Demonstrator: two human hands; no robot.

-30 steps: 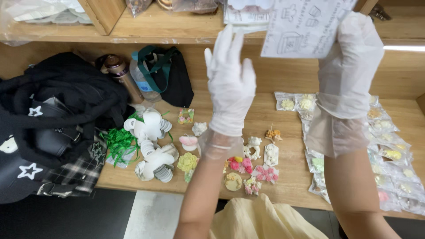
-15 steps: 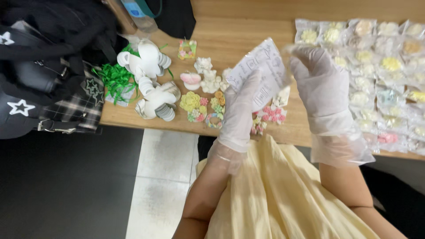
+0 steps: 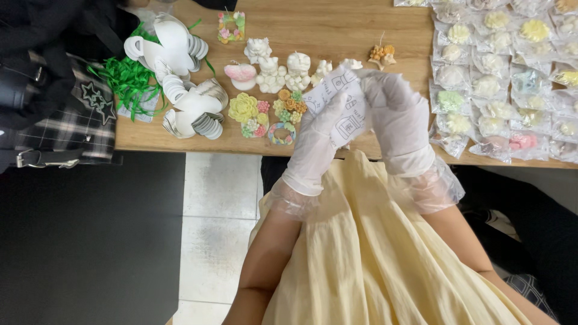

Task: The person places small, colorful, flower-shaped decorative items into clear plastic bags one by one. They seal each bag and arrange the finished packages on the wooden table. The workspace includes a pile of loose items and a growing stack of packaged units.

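Both my hands wear thin white gloves and together hold a small clear plastic bag with printed markings (image 3: 338, 96) just above the front edge of the wooden table (image 3: 337, 30). My left hand (image 3: 316, 144) grips the bag from below and the left. My right hand (image 3: 398, 120) pinches its right side. Right behind the bag lie several small decorative candles: white figures (image 3: 283, 71), a pink one (image 3: 242, 74), and green and yellow flower shapes (image 3: 247, 111).
Rows of bagged candles (image 3: 506, 72) cover the right of the table. White card spools (image 3: 180, 78) and green ribbon (image 3: 123, 81) lie at the left, beside a black bag and plaid cloth (image 3: 54, 108). A yellow dress (image 3: 373, 253) covers my lap; tiled floor shows below.
My hands came down from shelf height, where they held the bag up, to just over the table's front edge. My view dropped toward my lap and the table.
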